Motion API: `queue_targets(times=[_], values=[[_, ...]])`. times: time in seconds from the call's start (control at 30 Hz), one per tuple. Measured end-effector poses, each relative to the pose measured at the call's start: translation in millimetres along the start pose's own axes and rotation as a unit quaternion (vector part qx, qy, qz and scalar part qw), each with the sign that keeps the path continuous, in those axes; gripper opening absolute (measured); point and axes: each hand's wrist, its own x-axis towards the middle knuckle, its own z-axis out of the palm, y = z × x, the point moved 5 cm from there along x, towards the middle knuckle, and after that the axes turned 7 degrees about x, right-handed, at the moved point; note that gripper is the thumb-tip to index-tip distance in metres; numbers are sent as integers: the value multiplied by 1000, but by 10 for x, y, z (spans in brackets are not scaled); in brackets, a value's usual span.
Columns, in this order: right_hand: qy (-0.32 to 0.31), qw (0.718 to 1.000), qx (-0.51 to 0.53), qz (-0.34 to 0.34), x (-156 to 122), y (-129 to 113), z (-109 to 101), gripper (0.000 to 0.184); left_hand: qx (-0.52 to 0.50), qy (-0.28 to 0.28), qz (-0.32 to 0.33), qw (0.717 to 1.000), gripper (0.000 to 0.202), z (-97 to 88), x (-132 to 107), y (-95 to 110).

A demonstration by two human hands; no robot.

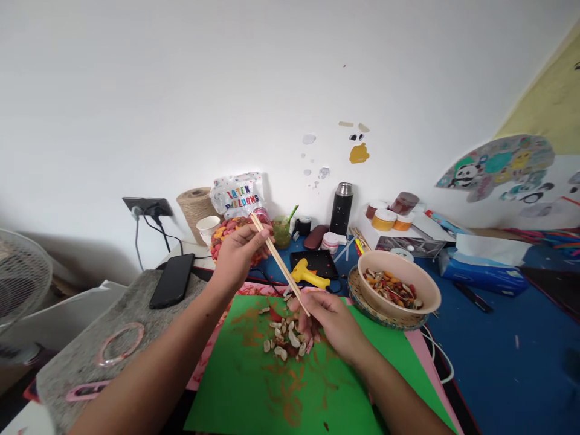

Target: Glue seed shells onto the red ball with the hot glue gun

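My left hand is closed on the upper end of a thin wooden stick, which slants down to the right. My right hand is closed on the stick's lower end, just above a small pile of pistachio shells. The shells lie on a green sheet stained with orange-brown smears. A beige bowl holding painted shells stands on a woven mat to the right of my right hand.
A yellow glue gun rests on a black tray behind the sheet. A black phone lies on a grey slab at left. Jute twine, a balloon packet, a black flask, paint jars and a blue tissue box line the back.
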Motion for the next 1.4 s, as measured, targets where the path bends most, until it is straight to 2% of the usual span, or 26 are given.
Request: queue_targets(times=[0.13, 0.27, 0.57, 0.87, 1.03, 1.23, 1.4], values=[[25, 999, 37, -13, -12, -54, -41, 72, -38, 54, 10, 998, 42, -107, 70, 16], [38, 997, 67, -25, -19, -93, -58, 70, -65, 76, -2, 995, 46, -167, 107, 30], [43, 997, 52, -28, 15, -27, -82, 69, -79, 74, -2, 994, 45, -157, 90, 27], [55, 997, 33, -35, 25, -23, -105, 63, -67, 73, -10, 995, 45, -152, 107, -115], [62, 998, 14, -29, 4, -43, -96, 65, -77, 64, -16, 995, 54, -89, 50, -71], [70, 996, 31, -36, 2, -50, -123, 64, -56, 7, -40, 998, 54, 72, -58, -49], [47, 998, 4, -36, 10, -31, -104, 66, -19, -30, -26, 999, 51, 81, -73, 72]])
